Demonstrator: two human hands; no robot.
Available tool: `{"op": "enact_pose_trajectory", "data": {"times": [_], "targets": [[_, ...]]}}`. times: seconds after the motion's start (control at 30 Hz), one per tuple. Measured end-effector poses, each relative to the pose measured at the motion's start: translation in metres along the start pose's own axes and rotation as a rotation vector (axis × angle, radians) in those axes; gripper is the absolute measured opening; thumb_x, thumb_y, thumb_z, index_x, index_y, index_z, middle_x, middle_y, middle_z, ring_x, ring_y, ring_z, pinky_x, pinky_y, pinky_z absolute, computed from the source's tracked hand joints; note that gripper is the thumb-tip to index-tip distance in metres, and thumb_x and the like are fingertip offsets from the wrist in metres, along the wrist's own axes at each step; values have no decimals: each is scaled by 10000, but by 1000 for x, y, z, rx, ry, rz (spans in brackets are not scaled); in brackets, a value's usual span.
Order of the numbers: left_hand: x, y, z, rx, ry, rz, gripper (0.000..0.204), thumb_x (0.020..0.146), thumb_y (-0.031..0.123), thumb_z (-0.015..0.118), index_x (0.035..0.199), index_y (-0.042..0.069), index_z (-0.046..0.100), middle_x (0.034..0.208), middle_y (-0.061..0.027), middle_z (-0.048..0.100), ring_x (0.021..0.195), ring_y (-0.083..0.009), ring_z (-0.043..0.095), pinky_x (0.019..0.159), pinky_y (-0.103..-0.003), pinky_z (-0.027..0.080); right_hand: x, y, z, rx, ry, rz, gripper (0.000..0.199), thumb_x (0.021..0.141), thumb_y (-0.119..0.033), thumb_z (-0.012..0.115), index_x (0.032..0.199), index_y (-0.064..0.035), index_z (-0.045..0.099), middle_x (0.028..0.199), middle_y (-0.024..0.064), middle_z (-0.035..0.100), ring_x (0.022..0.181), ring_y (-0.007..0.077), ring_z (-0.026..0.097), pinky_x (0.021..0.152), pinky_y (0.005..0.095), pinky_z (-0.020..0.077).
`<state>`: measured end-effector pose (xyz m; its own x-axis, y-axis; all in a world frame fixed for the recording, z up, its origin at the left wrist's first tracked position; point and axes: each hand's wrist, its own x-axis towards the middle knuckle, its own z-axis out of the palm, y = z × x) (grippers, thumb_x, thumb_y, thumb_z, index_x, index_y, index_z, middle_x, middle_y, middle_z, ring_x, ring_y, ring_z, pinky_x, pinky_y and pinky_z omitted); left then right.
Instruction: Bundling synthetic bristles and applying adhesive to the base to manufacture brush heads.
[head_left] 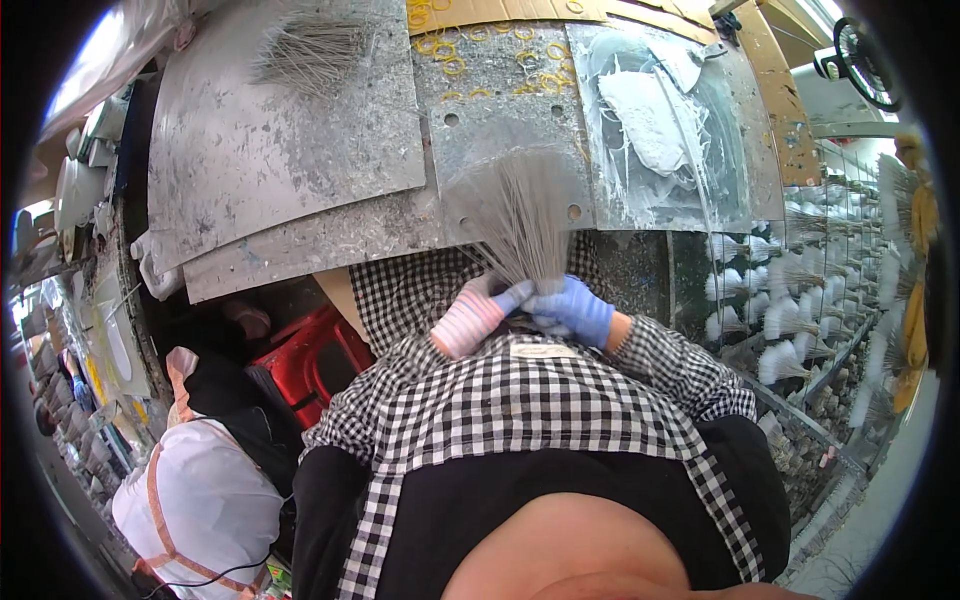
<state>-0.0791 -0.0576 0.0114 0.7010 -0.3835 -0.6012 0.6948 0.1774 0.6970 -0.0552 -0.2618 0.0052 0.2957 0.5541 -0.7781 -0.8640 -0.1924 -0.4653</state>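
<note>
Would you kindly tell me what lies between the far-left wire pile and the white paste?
Yellow rings lie scattered on the speckled board, in the head view.

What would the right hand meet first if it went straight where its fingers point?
Probably the left hand, close to the right hand at the base of the grey bundle; depth is unclear.

Your counter (pixel 330 243) is grey, pocked with holes and speckled with pale and dark stains. To your left a broad grey sheet (pixel 280 150) lies on it, slightly askew, with a loose heap of wires (pixel 315 50) toward the far side. At mid-counter, toward the back, you have yellow rings (pixel 447 60) scattered near a strip of cardboard (pixel 500 12). To your right sits a smeared plate (pixel 620 205) bearing thick white paste (pixel 645 120).
</note>
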Motion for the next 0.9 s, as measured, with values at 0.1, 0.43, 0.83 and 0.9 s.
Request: {"op": "enact_pose_trajectory", "data": {"times": [0.1,0.43,0.83,0.9], "targets": [[-22,26,-2,-95,-202,269,773,827,321,807,1417,-32,455,1258,-157,629,1190,-235,591,1043,-367,471,-37,-15,28,31,-50,-316,392,913,-263,731,1224,-73,586,945,42,690,818,134,663,692,238,535],[0,5,-29,-77,-226,247,972,765,384,848,1488,-20,339,1395,-202,536,1316,-304,503,1138,-418,383,-28,-21,22,30,-128,-163,270,881,-261,775,1011,-78,627,689,-41,558,507,27,437,414,187,308],[-45,177,35,826,-138,983,529,748,212,798,1182,36,551,853,-30,651,767,-189,646,719,-324,531,-23,-104,14,-774,-45,-955,796,716,-268,887,1372,-68,484,1047,127,685,1029,203,658,937,354,537],[-52,186,35,812,-43,1274,281,715,90,813,901,69,604,743,18,557,700,-88,576,631,-261,492,-34,-109,-20,-694,21,-747,965,645,-318,922,1429,-92,407,1032,147,688,990,221,680,902,354,553]]}}
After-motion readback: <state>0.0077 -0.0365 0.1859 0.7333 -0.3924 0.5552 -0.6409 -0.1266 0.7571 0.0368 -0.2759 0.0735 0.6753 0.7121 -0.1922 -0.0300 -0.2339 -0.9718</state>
